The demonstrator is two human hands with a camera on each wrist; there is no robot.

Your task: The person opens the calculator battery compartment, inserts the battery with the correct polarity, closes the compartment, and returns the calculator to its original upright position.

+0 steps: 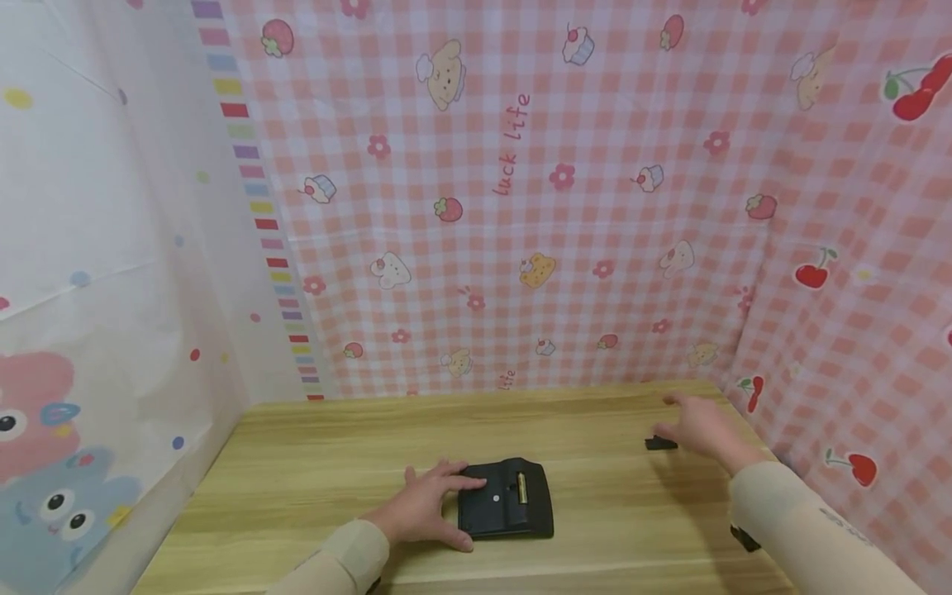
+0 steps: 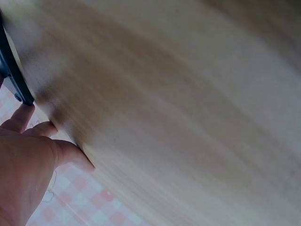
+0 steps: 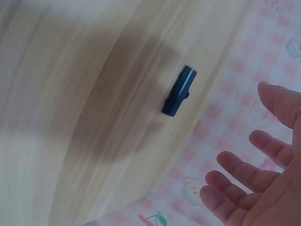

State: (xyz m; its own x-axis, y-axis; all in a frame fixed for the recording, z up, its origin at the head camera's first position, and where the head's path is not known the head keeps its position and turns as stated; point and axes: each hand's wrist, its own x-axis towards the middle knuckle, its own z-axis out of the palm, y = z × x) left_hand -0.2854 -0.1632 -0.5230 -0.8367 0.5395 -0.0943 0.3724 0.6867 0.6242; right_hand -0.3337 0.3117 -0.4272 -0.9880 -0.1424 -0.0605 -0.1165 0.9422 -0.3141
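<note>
A flat black device, calculator-like, lies back side up on the table with its battery compartment uncovered. One gold battery sits in that compartment. My left hand rests at the device's left side, fingers extended onto its edge and thumb by the near corner. In the left wrist view only a dark edge of the device shows beyond the fingertips. Over the table's far right, my right hand has its fingers spread and holds nothing. Near it lies a small black battery cover, apart from the fingers in the right wrist view.
The wood-grain table meets a pink checked cloth at the back and another patterned cloth on the right. A white cartoon-print cloth hangs to the left. A dark piece shows under the right forearm.
</note>
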